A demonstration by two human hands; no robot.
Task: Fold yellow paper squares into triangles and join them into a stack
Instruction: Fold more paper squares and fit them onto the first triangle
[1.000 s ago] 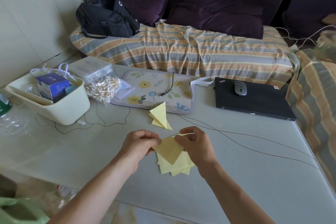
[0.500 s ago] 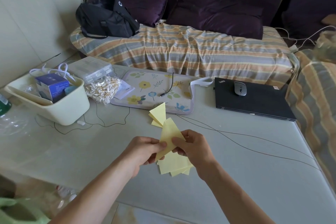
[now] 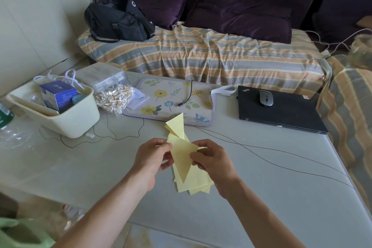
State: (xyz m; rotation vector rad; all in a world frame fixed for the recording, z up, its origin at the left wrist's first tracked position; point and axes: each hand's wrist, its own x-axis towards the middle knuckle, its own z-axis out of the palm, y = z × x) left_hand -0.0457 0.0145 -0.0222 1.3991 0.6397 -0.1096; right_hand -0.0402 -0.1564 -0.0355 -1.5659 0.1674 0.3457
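Both hands [image 3: 153, 157] [image 3: 211, 159] pinch one folded triangle [image 3: 183, 159] (tip pointing down, lengthwise upright).

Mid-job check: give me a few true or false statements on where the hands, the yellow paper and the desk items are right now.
1. Both hands hold one folded yellow triangle. True: the left hand and the right hand pinch its upper corners, its point hanging down.
2. The unfolded yellow squares lie on the laptop. False: they lie on the table, under the hands.
3. A stack of finished triangles sits beyond the hands, near the floral pad. True.
4. The mouse rests on the floral pad. False: it rests on the closed laptop.
5. The cream basket stands to the right of the laptop. False: it stands at the table's left.
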